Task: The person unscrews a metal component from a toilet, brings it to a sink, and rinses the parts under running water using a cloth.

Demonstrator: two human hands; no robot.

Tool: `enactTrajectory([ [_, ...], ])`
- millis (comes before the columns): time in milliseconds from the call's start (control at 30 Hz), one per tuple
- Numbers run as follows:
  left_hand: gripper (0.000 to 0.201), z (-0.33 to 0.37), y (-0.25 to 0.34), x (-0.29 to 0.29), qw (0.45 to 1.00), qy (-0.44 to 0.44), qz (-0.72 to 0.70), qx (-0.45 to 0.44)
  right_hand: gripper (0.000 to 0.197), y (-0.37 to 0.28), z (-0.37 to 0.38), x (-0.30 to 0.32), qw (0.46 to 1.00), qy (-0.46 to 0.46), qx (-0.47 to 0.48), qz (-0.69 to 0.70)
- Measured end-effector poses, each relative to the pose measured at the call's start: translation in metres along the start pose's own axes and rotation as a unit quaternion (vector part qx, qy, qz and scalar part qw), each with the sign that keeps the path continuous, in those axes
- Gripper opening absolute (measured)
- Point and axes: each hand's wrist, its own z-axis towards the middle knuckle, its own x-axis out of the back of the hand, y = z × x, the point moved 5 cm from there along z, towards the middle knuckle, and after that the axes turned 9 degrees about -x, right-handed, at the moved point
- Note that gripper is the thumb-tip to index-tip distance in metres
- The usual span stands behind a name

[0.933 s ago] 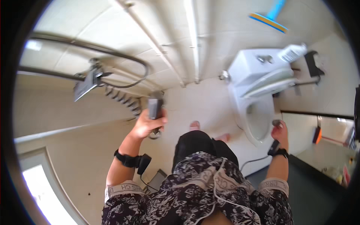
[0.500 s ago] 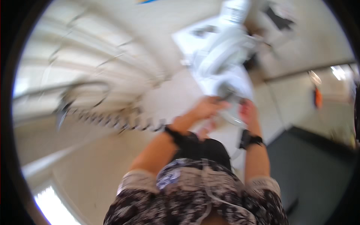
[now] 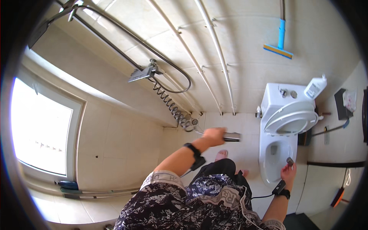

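My left hand (image 3: pixel 214 137) is closed around the handle of a hand shower (image 3: pixel 232 137), whose flat grey head points right. A dark coiled hose (image 3: pixel 172 109) runs from the wall fixture to this hand. Over the rim of the white toilet bowl (image 3: pixel 265 163), my right hand (image 3: pixel 288 173) pinches a small grey-brown pad (image 3: pixel 290 161), its material too small to make out. The toilet's seat and lid (image 3: pixel 293 105) are raised against the tank. A white bottle (image 3: pixel 316 87) stands tilted in view on the tank's right end.
White pipes (image 3: pixel 214 42) run down the tiled wall beside a shower fixture (image 3: pixel 147 73). A blue-handled squeegee (image 3: pixel 281 38) leans there. A floor drain (image 3: pixel 195 121) lies near the hose. At left is a bright window (image 3: pixel 42 128); my slippered foot (image 3: pixel 221 155) is on the floor.
My view has swung, and the blur is gone. My hands were close together by the toilet bowl; now they are apart, the left out to the left, the right at the bowl.
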Motion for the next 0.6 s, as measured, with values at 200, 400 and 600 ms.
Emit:
enactTrajectory([
  [200, 0.030, -0.098, -0.181, 0.091, 0.953, 0.261, -0.020, 0.156, 0.028, -0.011, -0.010, -0.014, 0.999, 0.028, 0.025, -0.017],
  [400, 0.039, -0.073, -0.254, 0.173, 0.918, 0.374, -0.066, 0.115, 0.029, 0.000, -0.042, -0.035, 0.996, 0.080, 0.038, -0.030],
  [600, 0.052, -0.030, -0.344, 0.191, 0.870, 0.315, -0.313, 0.215, 0.030, 0.004, -0.066, -0.044, 0.988, 0.117, 0.094, -0.028],
])
